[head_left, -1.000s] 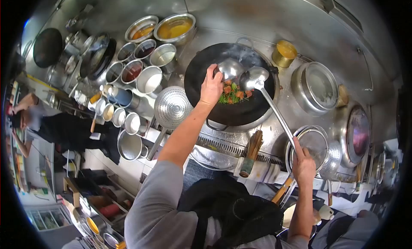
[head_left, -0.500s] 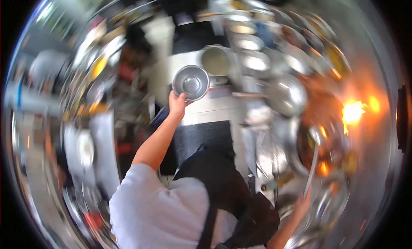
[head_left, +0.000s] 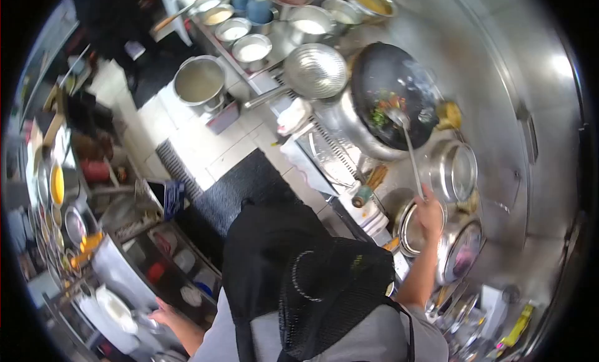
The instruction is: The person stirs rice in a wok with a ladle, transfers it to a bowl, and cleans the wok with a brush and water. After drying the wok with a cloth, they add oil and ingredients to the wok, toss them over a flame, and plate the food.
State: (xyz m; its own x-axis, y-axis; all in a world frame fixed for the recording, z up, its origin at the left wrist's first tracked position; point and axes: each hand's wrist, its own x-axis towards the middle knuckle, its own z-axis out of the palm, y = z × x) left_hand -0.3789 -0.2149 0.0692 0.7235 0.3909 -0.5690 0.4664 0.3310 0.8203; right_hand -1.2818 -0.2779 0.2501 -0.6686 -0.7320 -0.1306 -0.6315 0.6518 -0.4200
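Note:
My right hand (head_left: 428, 212) is closed around the long handle of a ladle (head_left: 412, 153). The ladle's head rests inside a dark wok (head_left: 387, 75), beside chopped green and red food (head_left: 385, 109). At the lower left, my left hand (head_left: 163, 313) is at the side counter, its fingers at the edge of a small metal bowl (head_left: 147, 324). The bowl is blurred and partly cut off from clear sight. Just beyond it lies a white oval plate (head_left: 116, 308).
A perforated metal strainer (head_left: 315, 72) sits beside the wok, with several metal bowls (head_left: 252, 48) behind. A large pot (head_left: 199, 80) stands to the left, low by the floor. Lidded pots (head_left: 458, 168) and a bamboo brush (head_left: 371, 184) are near my right arm.
My view has turned toward the stove. My left hand has swung with the metal bowl from in front of me to the left counter. The tall flame by the wok no longer shows.

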